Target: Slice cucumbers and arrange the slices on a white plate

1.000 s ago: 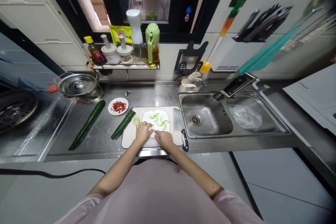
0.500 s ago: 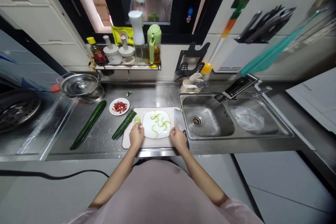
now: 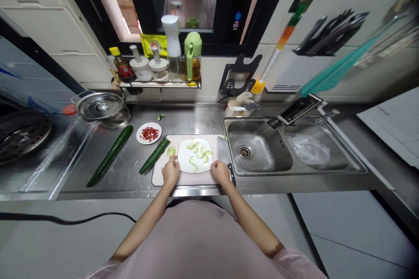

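A white square plate (image 3: pixel 186 163) with thin cucumber slices (image 3: pixel 205 156) arranged in curved pinwheels lies on a pale cutting board (image 3: pixel 193 179). My left hand (image 3: pixel 170 171) is closed at the plate's left edge, with thumb and fingertips against the rim. At the right edge my right hand (image 3: pixel 221 171) is closed on the rim, its fingertips partly hidden. A small stack of cucumber slices (image 3: pixel 171 151) sits just beyond my left fingers. Beside my right hand lies a cleaver (image 3: pixel 224 150), its dark handle partly covered by that hand. A cut cucumber (image 3: pixel 154 156) rests along the board's left side.
A whole cucumber (image 3: pixel 110 155) and a small plate of red chopped pieces (image 3: pixel 149 133) lie to the left, with a lidded steel pot (image 3: pixel 103 107) behind. The double sink (image 3: pixel 258 146) is to the right. A condiment rack (image 3: pixel 159 85) hangs at the back.
My left fingers have drawn slightly back towards me, showing more of the slice stack. My right hand has shifted slightly left at the plate's edge. The plate stays in place.
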### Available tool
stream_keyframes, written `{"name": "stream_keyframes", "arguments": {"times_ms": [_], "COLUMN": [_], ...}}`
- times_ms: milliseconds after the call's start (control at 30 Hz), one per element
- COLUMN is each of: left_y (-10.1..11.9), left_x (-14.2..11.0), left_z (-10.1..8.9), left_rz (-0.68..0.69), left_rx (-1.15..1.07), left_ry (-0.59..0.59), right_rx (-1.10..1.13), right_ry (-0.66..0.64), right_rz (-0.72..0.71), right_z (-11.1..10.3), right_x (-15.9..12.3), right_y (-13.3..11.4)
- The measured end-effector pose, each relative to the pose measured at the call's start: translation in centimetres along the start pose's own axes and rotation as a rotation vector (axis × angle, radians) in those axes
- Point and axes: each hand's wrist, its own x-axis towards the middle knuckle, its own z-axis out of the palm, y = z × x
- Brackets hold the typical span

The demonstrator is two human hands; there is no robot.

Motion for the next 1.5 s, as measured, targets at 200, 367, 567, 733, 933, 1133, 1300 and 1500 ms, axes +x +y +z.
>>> {"name": "stream_keyframes", "arguments": {"times_ms": [200,367,567,733,933,1133,1300,1500], "left_y": [-0.2,-1.1,-2.4,-2.5,-2.2,-2.1,-1.8,-1.6], "left_x": [-0.1,0.4,1.3,1.5,1.7,2.0,2.2,2.4], "left_z": [-0.1,-0.8,-1.4,-1.3,-1.2,-1.1,-1.0,-0.8], "left_rz": [0.002,-0.035,-0.050,-0.036,-0.046,-0.054,-0.056,-0.066], "left_rx": [-0.045,-0.058,-0.062,-0.020,0.057,0.101,0.126,0.126], "left_ry": [-0.008,0.055,0.124,0.104,0.054,0.039,0.035,0.026], "right_rx": [0.017,0.031,0.107,0.194,0.267,0.271,0.280,0.271], "right_ry": [-0.001,0.001,0.071,0.117,0.147,0.167,0.168,0.178], "right_rz": [-0.001,0.012,-0.033,-0.081,-0.135,-0.168,-0.198,-0.222], "right_z": [0.0,-0.3,-0.7,-0.9,-1.1,-0.4,-0.2,-0.3], "right_x": [0.0,-0.1,0.0,0.0,-0.2,-0.4,-0.6,-0.6], "right_y": [0.1,0.4,1.3,1.7,1.6,1.4,1.3,1.5]}}
